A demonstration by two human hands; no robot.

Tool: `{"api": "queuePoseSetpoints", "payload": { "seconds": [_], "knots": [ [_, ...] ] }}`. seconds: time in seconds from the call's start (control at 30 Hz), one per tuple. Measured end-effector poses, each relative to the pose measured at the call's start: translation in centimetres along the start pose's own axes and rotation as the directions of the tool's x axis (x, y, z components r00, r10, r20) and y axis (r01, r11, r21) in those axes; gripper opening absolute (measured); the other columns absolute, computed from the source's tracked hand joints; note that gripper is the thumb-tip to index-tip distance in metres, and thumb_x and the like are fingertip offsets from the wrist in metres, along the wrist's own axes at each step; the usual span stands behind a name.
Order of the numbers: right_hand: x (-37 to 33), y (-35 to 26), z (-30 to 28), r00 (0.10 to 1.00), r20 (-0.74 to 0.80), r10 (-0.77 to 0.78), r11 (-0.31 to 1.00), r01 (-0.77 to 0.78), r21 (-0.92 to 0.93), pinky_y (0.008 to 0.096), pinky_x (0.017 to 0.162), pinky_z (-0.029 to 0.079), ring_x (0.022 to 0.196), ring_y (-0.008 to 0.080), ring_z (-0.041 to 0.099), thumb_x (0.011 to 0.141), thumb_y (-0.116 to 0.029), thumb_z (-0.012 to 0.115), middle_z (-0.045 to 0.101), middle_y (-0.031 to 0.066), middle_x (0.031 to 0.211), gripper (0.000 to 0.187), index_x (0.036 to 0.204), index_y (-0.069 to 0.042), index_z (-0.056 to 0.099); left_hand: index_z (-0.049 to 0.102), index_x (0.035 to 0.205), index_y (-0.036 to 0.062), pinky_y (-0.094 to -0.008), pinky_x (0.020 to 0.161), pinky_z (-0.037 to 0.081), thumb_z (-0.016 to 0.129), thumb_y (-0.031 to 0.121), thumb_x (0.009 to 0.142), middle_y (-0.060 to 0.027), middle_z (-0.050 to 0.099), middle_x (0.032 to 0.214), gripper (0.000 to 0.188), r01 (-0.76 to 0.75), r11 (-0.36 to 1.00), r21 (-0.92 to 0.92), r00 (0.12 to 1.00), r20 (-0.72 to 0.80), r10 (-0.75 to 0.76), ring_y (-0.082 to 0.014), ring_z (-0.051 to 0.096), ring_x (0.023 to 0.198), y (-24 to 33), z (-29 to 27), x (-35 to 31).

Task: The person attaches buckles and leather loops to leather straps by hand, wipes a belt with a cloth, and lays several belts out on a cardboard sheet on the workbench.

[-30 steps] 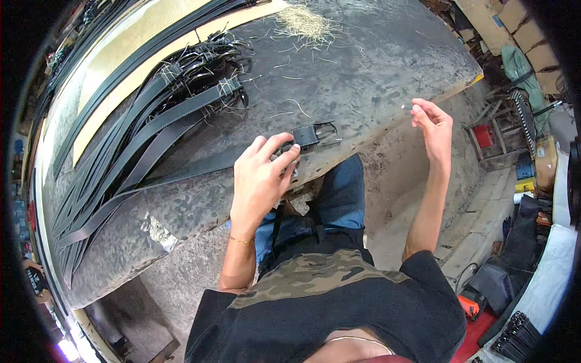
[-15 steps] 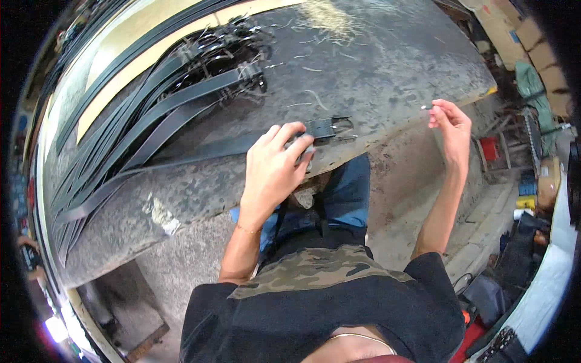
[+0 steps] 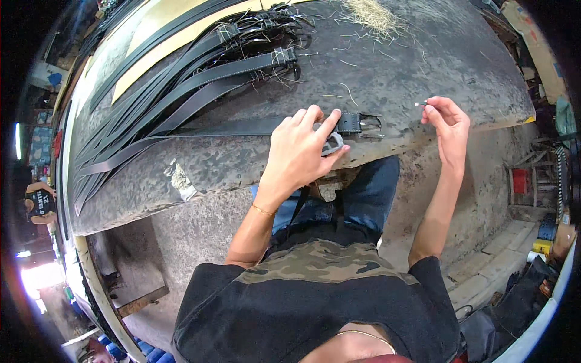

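Note:
A black belt (image 3: pixel 239 127) with a silver buckle (image 3: pixel 373 126) lies along the near side of the workbench. My left hand (image 3: pixel 296 144) is over the belt just left of its buckle end, fingers curled round a grey looped piece (image 3: pixel 332 144). What kind of piece it is cannot be made out, and the belt under my palm is hidden. To the right, my right hand (image 3: pixel 449 124) is raised near the bench edge, apart from the belt. Its thumb and fingertips pinch a tiny dark object with a pale tip (image 3: pixel 419 104).
Several black belts with buckles and loose thread ends lie in a bundle (image 3: pixel 181 100) at the left. A heap of pale strands (image 3: pixel 376 19) is at the far side of the dark workbench (image 3: pixel 423 66). Another person (image 3: pixel 41 202) is at the far left, beyond the bench.
The view has shifted, so the bench and belts appear farther right and higher. My left hand stays over the belt near the buckle; my right hand still pinches the tiny object.

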State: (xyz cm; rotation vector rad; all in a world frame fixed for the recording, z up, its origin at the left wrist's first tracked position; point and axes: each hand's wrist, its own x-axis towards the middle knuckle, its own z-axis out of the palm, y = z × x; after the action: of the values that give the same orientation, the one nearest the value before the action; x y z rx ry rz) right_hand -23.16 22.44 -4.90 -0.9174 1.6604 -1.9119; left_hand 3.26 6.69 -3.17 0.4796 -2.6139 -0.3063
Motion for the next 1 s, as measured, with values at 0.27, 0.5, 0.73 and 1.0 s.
{"api": "queuePoseSetpoints", "payload": {
  "seconds": [0.27, 0.5, 0.73, 1.0],
  "knots": [
    [0.0, 0.8, 0.7, 0.999, 0.014, -0.038, 0.999, 0.038, -0.032, 0.0267, 0.074, 0.054, 0.08, 0.0136, 0.066, 0.084, 0.005, 0.071, 0.07, 0.0075, 0.09, 0.017, 0.101, 0.005, 0.07, 0.063, 0.128, 0.0212, -0.0382, 0.071, 0.048, 0.075, 0.038, 0.078, -0.0084, 0.055, 0.095, 0.054, -0.023, 0.999, 0.036, 0.999, 0.031, 0.022, -0.0261, 0.058, 0.084, 0.5, -0.3, 0.5],
    [-0.1, 0.8, 1.7, 0.999, -0.033, -0.022, 1.0, 0.022, -0.01, 0.0259, 0.075, 0.054, 0.08, 0.013, 0.066, 0.083, 0.007, 0.071, 0.07, 0.0078, 0.092, 0.021, 0.104, 0.004, 0.071, 0.063, 0.13, 0.0255, -0.0367, 0.066, 0.048, 0.074, 0.038, 0.079, -0.0081, 0.053, 0.091, 0.054, -0.03, 0.999, 0.037, 0.996, 0.09, 0.027, -0.0247, 0.059, 0.079, 0.6, -0.6, 1.1],
    [0.1, 1.2, 2.1, 0.999, -0.016, -0.044, 0.997, 0.043, -0.071, 0.0253, 0.075, 0.055, 0.082, 0.0132, 0.068, 0.087, 0.007, 0.068, 0.071, 0.0082, 0.096, 0.019, 0.105, 0.004, 0.072, 0.066, 0.123, 0.0233, -0.0363, 0.064, 0.048, 0.075, 0.037, 0.078, -0.0063, 0.053, 0.087, 0.047, -0.054, 0.998, -0.019, 0.997, 0.052, 0.055, -0.0238, 0.059, 0.078, -0.3, -0.5, 1.2],
    [0.2, 1.5, 1.9, 0.996, -0.027, -0.087, 0.995, 0.086, -0.045, 0.0265, 0.076, 0.056, 0.082, 0.0146, 0.068, 0.089, 0.006, 0.066, 0.072, 0.0095, 0.095, 0.017, 0.105, 0.004, 0.071, 0.071, 0.087, 0.0071, -0.0346, 0.059, 0.049, 0.081, 0.022, 0.073, -0.0061, 0.06, 0.08, 0.023, -0.251, 0.917, -0.311, 0.968, -0.056, 0.246, -0.0246, 0.061, 0.067, -1.7, -0.2, 0.1]
  ]
}}
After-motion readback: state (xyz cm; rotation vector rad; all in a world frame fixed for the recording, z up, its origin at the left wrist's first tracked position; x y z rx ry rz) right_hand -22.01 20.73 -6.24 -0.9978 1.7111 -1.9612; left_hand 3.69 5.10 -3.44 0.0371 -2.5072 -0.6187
